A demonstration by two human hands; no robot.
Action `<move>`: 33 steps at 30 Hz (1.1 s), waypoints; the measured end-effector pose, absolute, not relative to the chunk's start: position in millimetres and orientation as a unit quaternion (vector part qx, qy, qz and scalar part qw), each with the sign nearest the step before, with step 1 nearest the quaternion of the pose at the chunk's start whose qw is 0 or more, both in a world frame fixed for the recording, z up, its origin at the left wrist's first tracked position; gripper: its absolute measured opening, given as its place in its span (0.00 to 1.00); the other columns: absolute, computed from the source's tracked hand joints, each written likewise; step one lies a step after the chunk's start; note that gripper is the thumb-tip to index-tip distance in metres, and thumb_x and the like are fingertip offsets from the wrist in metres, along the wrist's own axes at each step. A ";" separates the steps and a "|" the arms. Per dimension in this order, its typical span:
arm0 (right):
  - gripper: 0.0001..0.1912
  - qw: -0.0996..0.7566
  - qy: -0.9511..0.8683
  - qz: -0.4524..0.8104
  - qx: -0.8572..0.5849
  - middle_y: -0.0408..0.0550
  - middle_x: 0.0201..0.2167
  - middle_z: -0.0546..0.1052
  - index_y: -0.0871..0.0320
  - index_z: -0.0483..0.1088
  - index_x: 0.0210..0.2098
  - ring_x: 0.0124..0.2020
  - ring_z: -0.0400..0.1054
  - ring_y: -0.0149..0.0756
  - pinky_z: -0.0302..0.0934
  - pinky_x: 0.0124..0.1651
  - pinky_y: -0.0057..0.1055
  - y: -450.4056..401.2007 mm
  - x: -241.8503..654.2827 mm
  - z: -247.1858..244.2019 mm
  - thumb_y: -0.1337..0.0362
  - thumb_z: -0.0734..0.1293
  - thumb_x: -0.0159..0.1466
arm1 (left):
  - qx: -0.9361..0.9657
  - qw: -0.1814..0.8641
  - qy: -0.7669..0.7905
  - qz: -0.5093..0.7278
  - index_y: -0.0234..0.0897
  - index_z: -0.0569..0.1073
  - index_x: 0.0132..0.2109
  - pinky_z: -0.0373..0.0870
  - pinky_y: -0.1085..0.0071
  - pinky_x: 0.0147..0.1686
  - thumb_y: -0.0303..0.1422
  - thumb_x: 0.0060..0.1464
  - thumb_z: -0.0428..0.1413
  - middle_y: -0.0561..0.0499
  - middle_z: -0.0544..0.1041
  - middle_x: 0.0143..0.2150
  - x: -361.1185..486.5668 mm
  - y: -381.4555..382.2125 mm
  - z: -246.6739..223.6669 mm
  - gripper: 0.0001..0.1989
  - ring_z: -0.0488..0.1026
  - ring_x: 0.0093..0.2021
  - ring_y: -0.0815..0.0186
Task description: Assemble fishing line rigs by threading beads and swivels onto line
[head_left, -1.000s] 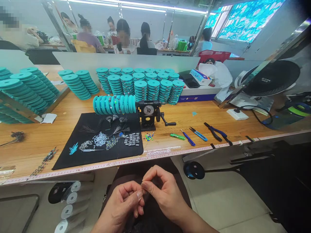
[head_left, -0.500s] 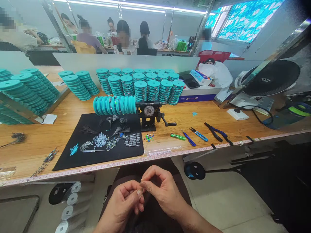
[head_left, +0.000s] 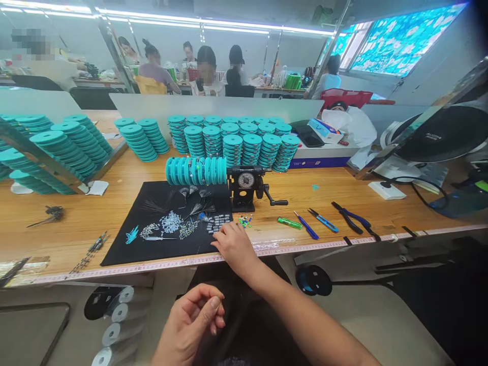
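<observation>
My left hand (head_left: 196, 320) is held low over my dark lap. Its thumb and forefinger are pinched together; anything between them is too small to make out. On the front right part of a black mat (head_left: 125, 249), my right hand (head_left: 234, 246) rests beside small grey cylinders (head_left: 219, 223), its bent fingers slightly apart and partly covering them. Other small piles lie on the mat: pale bluish pieces (head_left: 171, 222), light-blue slivers (head_left: 131, 235), small metallic parts (head_left: 150, 231) and fans of thin dark wires (head_left: 196, 208). A slim white-handled tool (head_left: 154, 238) lies near them.
Behind the mat, a black hand-cranked winder (head_left: 244, 185) carries a row of turquoise spools (head_left: 196, 171). Stacked spools (head_left: 232, 147) stand behind it. A green tube (head_left: 288, 222), a blue pen-like tool (head_left: 306, 226), snips (head_left: 324, 221) and pliers (head_left: 351, 218) lie to the right. Other people sit farther back.
My right hand has left my left hand and moved up and forward to the mat by the grey cylinders. My left hand stays pinched over my lap. The view has shifted slightly.
</observation>
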State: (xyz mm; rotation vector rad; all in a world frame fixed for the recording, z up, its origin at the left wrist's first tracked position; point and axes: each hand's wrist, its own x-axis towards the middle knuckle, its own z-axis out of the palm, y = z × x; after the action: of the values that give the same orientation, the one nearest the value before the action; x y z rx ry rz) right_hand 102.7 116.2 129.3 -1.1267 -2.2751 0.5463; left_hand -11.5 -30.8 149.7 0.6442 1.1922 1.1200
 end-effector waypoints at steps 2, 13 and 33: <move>0.04 0.286 -0.835 0.192 -0.429 0.56 0.40 0.74 0.60 0.73 0.39 0.46 0.64 0.47 0.55 0.51 0.44 104.1 110.5 137.2 0.67 0.66 0.67 | 0.310 0.601 0.544 0.497 0.35 0.77 0.32 0.65 0.77 0.20 0.45 0.46 0.65 0.51 0.76 0.24 -13.8 -32.0 154.3 0.16 0.72 0.22 0.68; 0.15 0.347 -0.410 0.791 -0.294 0.43 0.28 0.70 0.59 0.70 0.40 0.33 0.65 0.34 0.60 0.41 0.31 -0.2 130.3 154.8 0.52 0.65 0.66 | 0.457 0.348 0.598 0.559 0.42 0.77 0.31 0.68 0.75 0.32 0.32 0.52 0.62 0.53 0.76 0.26 -6.2 -24.9 167.3 0.02 0.72 0.28 0.65; 0.08 0.334 -0.555 0.606 -0.462 0.35 0.20 0.53 0.58 0.63 0.27 0.23 0.45 0.28 0.44 0.25 0.27 6.1 142.1 164.9 0.63 0.65 0.62 | 0.374 0.540 0.528 0.537 0.38 0.77 0.32 0.66 0.72 0.49 0.38 0.51 0.63 0.48 0.76 0.41 -15.6 -21.5 142.5 0.08 0.71 0.47 0.60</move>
State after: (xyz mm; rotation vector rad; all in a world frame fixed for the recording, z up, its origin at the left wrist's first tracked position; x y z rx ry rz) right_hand 142.1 6.1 164.9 -1.2075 -1.4492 1.5813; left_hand -15.6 -21.5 142.5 0.8896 1.2558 1.2768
